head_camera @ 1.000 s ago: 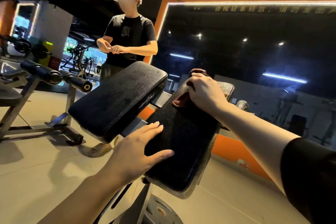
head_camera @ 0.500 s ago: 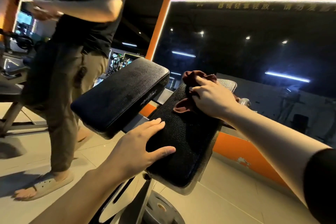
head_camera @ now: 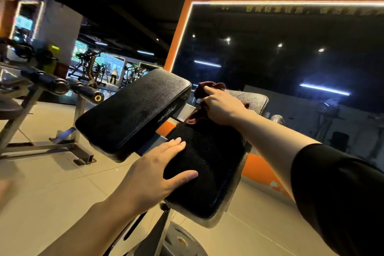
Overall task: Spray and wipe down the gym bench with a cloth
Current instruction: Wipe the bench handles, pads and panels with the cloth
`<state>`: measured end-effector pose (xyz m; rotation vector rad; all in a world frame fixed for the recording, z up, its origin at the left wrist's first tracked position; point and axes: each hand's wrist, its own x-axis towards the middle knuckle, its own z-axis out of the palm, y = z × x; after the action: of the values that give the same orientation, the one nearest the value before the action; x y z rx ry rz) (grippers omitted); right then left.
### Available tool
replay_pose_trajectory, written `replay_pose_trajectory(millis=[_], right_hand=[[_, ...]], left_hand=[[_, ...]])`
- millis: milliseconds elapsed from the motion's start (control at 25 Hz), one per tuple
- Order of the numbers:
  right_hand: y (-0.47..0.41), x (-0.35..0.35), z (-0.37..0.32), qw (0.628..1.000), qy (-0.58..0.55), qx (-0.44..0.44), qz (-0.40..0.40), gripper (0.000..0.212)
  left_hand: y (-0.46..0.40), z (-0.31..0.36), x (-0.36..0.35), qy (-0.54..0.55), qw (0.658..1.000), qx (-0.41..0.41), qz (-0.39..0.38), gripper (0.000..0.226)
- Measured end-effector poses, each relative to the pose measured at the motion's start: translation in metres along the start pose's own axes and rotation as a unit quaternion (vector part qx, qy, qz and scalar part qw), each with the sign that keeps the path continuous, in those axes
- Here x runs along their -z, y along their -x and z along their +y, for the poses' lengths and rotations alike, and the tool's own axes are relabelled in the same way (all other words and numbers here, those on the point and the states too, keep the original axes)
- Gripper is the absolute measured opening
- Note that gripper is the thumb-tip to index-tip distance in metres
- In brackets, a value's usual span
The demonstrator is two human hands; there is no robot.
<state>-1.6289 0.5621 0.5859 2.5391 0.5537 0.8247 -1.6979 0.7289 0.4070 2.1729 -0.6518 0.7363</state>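
Since a second ago the right hand [head_camera: 223, 107] has pushed the cloth [head_camera: 204, 97] up to the far end of the right pad [head_camera: 209, 164]; wiping looks midway, left pad [head_camera: 133, 110] glossy. Right hand's fingers curl over the bunched cloth, index finger extended, arm outstretched. Left hand [head_camera: 154, 174] lies flat, fingers straight, bracing the pad's near edge.

Two bench pads [head_camera: 133, 110] [head_camera: 207, 168]; one cloth [head_camera: 209, 87]; two hands [head_camera: 149, 174] [head_camera: 222, 108]; one weight plate [head_camera: 182, 241].
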Motion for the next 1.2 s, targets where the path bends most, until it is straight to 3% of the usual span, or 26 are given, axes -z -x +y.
replay_pose_trajectory(millis=[200, 360, 440, 640, 720, 840, 1000, 1080, 1200], right_hand=[[0.021, 0.005, 0.052, 0.992, -0.017, -0.115, 0.046, 0.031], [0.034, 0.006, 0.045, 0.983, 0.002, -0.164, 0.083, 0.032], [0.035, 0.005, 0.018, 0.987, -0.012, -0.129, 0.092, 0.028], [0.038, -0.004, -0.05, 0.996, -0.047, 0.072, 0.017, 0.021], [0.041, -0.002, -0.042, 0.997, -0.033, 0.065, 0.028, 0.021], [0.046, 0.009, 0.005, 0.998, -0.001, -0.028, 0.053, 0.025], [0.063, 0.019, 0.057, 0.986, 0.005, -0.147, 0.083, 0.03], [0.068, 0.014, 0.047, 0.983, -0.009, -0.151, 0.109, 0.03], [0.074, 0.008, 0.004, 0.991, -0.027, -0.071, 0.111, 0.028]], left_hand=[[-0.001, 0.0, -0.001, 0.014, 1.0, 0.001, 0.007, 0.099], [0.0, 0.001, -0.003, 0.009, 1.0, 0.004, 0.015, 0.106], [0.001, 0.0, -0.004, 0.007, 1.0, 0.009, 0.01, 0.109], [0.002, 0.004, 0.003, 0.002, 0.999, 0.033, -0.012, 0.097], [0.002, 0.004, 0.005, 0.007, 1.0, 0.024, -0.01, 0.095], [0.001, 0.004, 0.006, 0.018, 1.0, 0.004, 0.001, 0.108], [0.0, 0.004, 0.001, 0.032, 0.999, 0.005, 0.014, 0.107], [0.001, 0.005, 0.001, 0.033, 0.999, 0.006, 0.016, 0.111], [0.003, 0.01, 0.003, 0.034, 0.999, 0.011, 0.005, 0.096]])
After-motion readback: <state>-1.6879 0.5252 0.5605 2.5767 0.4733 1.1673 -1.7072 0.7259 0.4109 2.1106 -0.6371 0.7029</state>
